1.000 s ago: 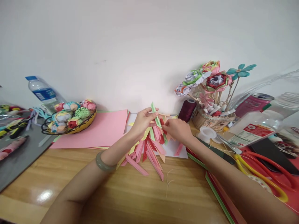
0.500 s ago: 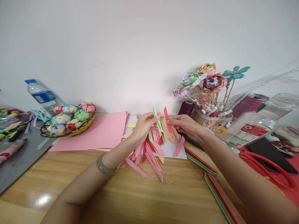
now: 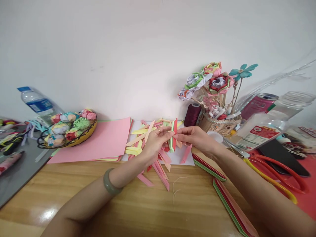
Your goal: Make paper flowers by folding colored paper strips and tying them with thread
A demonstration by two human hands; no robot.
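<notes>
My left hand (image 3: 158, 141), with a ring on a finger and a bangle on the wrist, pinches a folded green paper strip (image 3: 171, 144). Against it, a red paper strip (image 3: 175, 126) stands nearly upright, pinched by my right hand (image 3: 195, 138). The two strips lie side by side, touching. Below and behind my hands is a loose pile of folded pink, yellow, peach and red strips (image 3: 160, 171) on white paper (image 3: 190, 160).
Pink sheets (image 3: 108, 138) and a basket of paper balls (image 3: 91, 133) lie left. At right are paper flowers (image 3: 218, 84), a thread spool (image 3: 192, 114), bottles, scissors (image 3: 281, 171) and folded strip stacks (image 3: 232, 207). Thread pieces (image 3: 173, 191) lie in front.
The red strip has come from apart to lie against the green one, and my hands are closer together. The peach strips beside them are now mostly hidden. The view has shifted slightly.
</notes>
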